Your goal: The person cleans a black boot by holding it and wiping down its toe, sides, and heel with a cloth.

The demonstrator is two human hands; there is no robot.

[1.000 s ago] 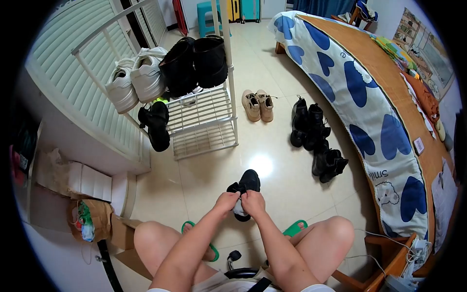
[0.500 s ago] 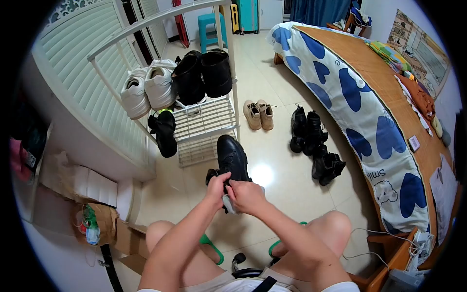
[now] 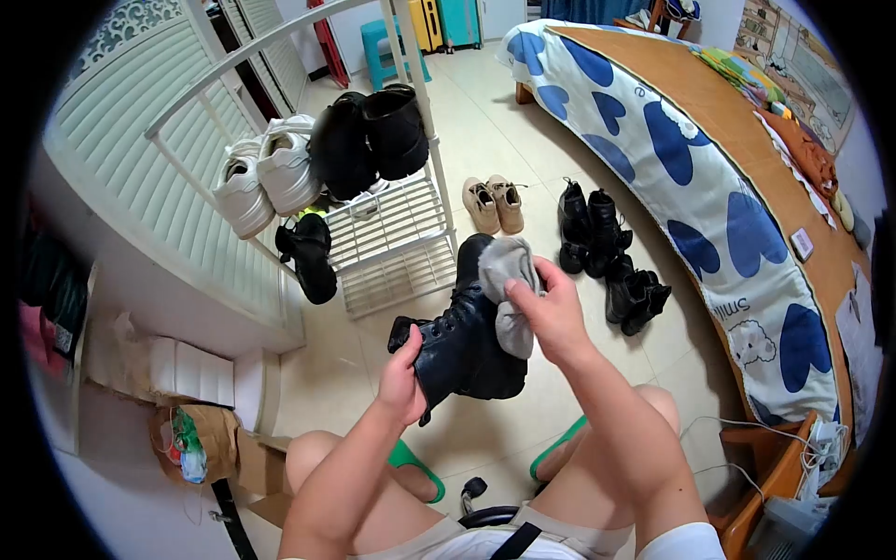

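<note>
A black lace-up boot (image 3: 448, 347) is held above the floor, tilted with its toe pointing away from me. My left hand (image 3: 403, 381) is closed on the boot's upper, at the ankle opening, thumb on top. In my right hand (image 3: 553, 313) a crumpled grey cloth (image 3: 509, 280), possibly a sock, is pinched between thumb and fingers. The cloth lies against the boot's right side, near the front. Part of the boot is hidden behind the cloth.
A white shoe rack (image 3: 387, 224) at left holds white sneakers (image 3: 287, 168) and black boots (image 3: 397, 131). Beige shoes (image 3: 495, 205) and black boots (image 3: 590, 229) stand on the floor. A bed (image 3: 653, 168) runs along the right. Green slippers (image 3: 417, 471) are on my feet.
The boot has turned from upright to lying on its side, and my left hand has moved to its ankle opening. My right hand has moved up and right, bringing the grey cloth to the boot's side.
</note>
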